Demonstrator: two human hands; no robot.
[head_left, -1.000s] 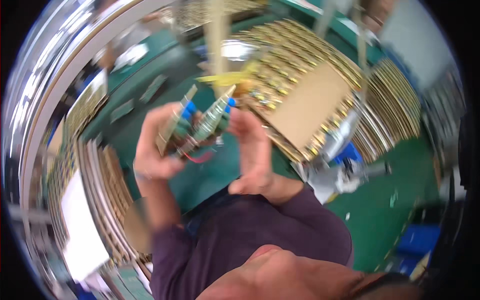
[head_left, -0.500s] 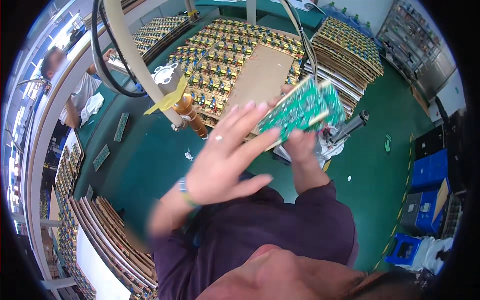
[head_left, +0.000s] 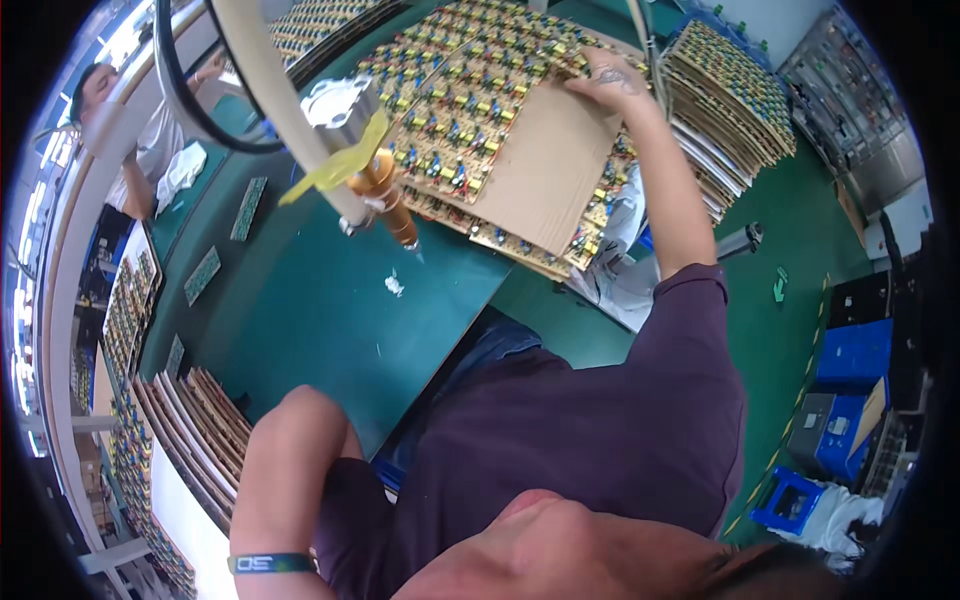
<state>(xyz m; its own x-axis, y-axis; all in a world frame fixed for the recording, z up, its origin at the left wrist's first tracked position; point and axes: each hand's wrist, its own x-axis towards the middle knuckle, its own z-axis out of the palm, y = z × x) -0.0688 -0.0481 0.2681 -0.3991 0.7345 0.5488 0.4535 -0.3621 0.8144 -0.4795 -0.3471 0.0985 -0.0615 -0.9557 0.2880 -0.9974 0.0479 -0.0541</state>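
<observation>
My right hand (head_left: pixel 610 75) lies flat, fingers spread, on the far edge of the brown cardboard sheet (head_left: pixel 545 165), which rests on the tray of green circuit boards (head_left: pixel 450 110) at the far side of the green table (head_left: pixel 330 310). The sheet covers only part of that layer, so I judge the stacking half done, with rows of boards bare. My left hand is out of view; only the bent arm (head_left: pixel 285 480) with its wristband shows.
</observation>
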